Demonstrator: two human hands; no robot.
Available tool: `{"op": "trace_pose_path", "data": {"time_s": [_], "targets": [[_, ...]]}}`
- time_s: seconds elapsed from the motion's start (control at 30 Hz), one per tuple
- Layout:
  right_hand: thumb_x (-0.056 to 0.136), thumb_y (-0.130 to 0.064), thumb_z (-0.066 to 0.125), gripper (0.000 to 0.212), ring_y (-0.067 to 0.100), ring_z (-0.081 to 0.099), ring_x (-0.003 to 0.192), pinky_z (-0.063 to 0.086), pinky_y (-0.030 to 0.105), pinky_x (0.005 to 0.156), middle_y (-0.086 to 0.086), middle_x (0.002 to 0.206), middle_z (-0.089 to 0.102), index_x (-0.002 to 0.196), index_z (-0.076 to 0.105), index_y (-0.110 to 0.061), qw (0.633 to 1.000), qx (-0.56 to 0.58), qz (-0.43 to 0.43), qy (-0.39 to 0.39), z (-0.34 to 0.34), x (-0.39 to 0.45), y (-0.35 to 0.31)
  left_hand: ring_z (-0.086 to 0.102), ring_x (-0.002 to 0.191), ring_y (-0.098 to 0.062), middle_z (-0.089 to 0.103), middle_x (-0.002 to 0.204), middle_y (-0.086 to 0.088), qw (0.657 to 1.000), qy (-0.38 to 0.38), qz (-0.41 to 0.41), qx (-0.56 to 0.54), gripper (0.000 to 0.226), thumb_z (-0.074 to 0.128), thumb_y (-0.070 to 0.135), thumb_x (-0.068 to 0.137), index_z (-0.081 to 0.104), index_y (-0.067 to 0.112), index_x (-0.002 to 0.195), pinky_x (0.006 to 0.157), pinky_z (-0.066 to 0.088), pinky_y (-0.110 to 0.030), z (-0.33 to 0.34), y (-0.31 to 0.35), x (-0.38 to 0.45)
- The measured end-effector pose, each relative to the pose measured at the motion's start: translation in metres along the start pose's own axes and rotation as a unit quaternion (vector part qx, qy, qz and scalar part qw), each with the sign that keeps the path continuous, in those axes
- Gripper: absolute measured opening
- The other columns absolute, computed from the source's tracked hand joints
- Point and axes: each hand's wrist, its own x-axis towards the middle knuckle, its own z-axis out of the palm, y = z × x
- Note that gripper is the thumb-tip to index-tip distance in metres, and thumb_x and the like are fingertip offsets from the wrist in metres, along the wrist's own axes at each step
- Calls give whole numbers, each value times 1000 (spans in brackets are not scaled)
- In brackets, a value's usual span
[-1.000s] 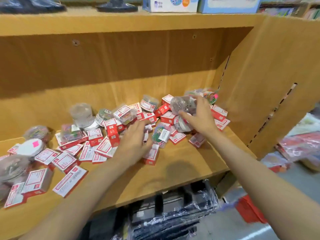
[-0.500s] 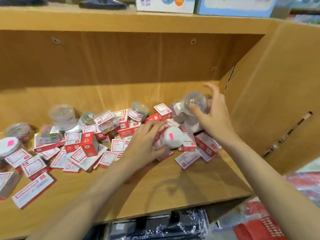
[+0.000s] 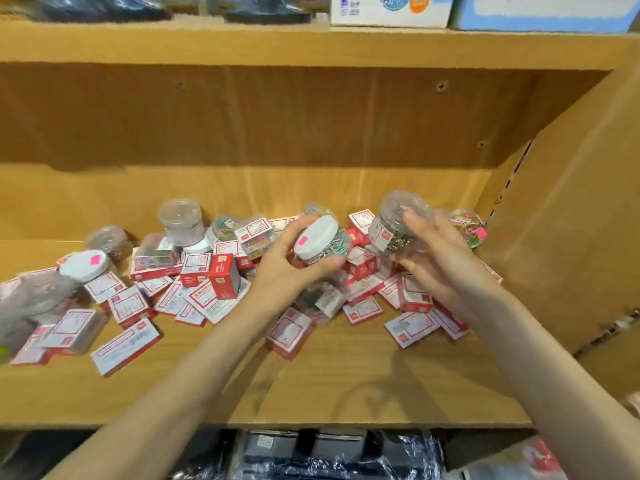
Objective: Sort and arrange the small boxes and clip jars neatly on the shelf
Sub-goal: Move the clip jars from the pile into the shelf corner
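The long wooden shelf (image 3: 346, 375) with its tan board back carries the whole jumble at its rear half, which leaves the bare front strip free, likely as room to line things up. Across it lies a loose scatter of small red-and-white cardboard boxes (image 3: 221, 271), most flat on their faces, one standing on end, none yet in rows, so the sorting looks barely begun. Among and behind them stand clear plastic jars of paper clips (image 3: 180, 220), some upright against the back, others tipped over in the pile. The left hand (image 3: 277, 271) curls fingers and thumb round a clear jar with a white screw lid and a pink sticker (image 3: 317, 242), tilted lid-forward and lifted just above the boxes, apparently to pull it out of the heap. The right hand (image 3: 436, 258) wraps loosely round a second clear jar of silvery clips with a white label (image 3: 394, 223), held up near the right corner, beside a jar of coloured clips (image 3: 467, 226) resting against the side wall; gathering the jars there would be a sensible grouping.
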Motion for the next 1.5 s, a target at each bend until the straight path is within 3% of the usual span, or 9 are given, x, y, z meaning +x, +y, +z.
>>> {"op": "trace_pose_path", "data": {"time_s": [0.2, 0.37, 0.5, 0.77, 0.97, 1.1, 1.23, 1.37, 1.5], "targets": [[66, -24, 69, 40, 9, 66, 75, 54, 22, 62, -5, 87, 70, 103, 55, -19, 987, -107, -19, -119, 102, 23, 20, 53, 103, 4, 52, 121, 11, 976, 198, 48, 78, 76, 83, 29, 59, 43, 27, 123, 87, 44, -11, -109, 18, -31], [67, -41, 71, 29, -1, 61, 68, 45, 15, 62, -12, 77, 69, 85, 64, -19, 956, -237, -37, -167, 219, 50, 65, 55, 92, -9, 56, 107, -1, 925, 364, 20, 109, 61, 82, 7, 63, 47, 18, 111, 80, 45, -18, -239, 9, -61], [75, -46, 68, 28, 5, 47, 44, 33, 19, 43, -8, 55, 53, 70, 58, -20, 946, -277, -10, -167, 335, 83, 124, 55, 98, -20, 57, 110, -4, 882, 439, 3, 171, 62, 85, 16, 61, 51, 14, 114, 81, 48, -27, -364, -1, -88], [69, -35, 78, 35, 14, 48, 41, 34, 24, 40, 3, 59, 58, 68, 49, -17, 920, -343, 104, -160, 484, 132, 237, 53, 111, -26, 59, 122, -7, 858, 306, -173, 374, 84, 83, 38, 55, 50, 11, 127, 90, 39, -31, -488, -54, -106], [74, -6, 73, 52, 21, 57, 71, 52, 35, 69, 10, 100, 55, 117, 44, -7, 939, -286, 157, -111, 499, 150, 263, 45, 117, -25, 41, 132, -8, 853, 290, -85, 425, 67, 75, 15, 74, 42, 13, 132, 98, 41, -35, -500, -82, -93], [83, 0, 59, 25, 20, 53, 74, 51, 36, 72, 12, 98, 53, 103, 48, -11, 944, -307, 87, -81, 475, 148, 236, 45, 113, -29, 40, 125, -11, 837, 306, -24, 453, 50, 62, -6, 77, 49, 12, 121, 92, 45, -39, -498, -86, -78], [82, -8, 65, 18, 29, 58, 96, 48, 38, 83, 15, 105, 60, 97, 55, -13, 890, -426, 44, -154, 440, 134, 204, 52, 98, -22, 44, 107, -4, 844, 325, 19, 426, 25, 58, 0, 82, 55, 11, 104, 80, 45, -30, -490, -80, -77], [82, -19, 67, 25, 19, 55, 98, 41, 26, 82, 5, 106, 61, 105, 60, -12, 766, -626, -48, -137, 402, 131, 188, 43, 108, 9, 43, 121, 10, 945, 164, 41, 281, 42, 61, 40, 82, 49, 29, 121, 87, 36, -7, -461, -68, -98], [85, -19, 64, 32, 14, 52, 99, 41, 13, 72, 6, 122, 57, 115, 55, -15, 766, -588, 51, -253, 377, 121, 163, 38, 117, -12, 45, 129, 4, 912, 75, 27, 401, 48, 67, 42, 76, 55, 24, 119, 91, 29, -18, -444, -75, -98]]}}
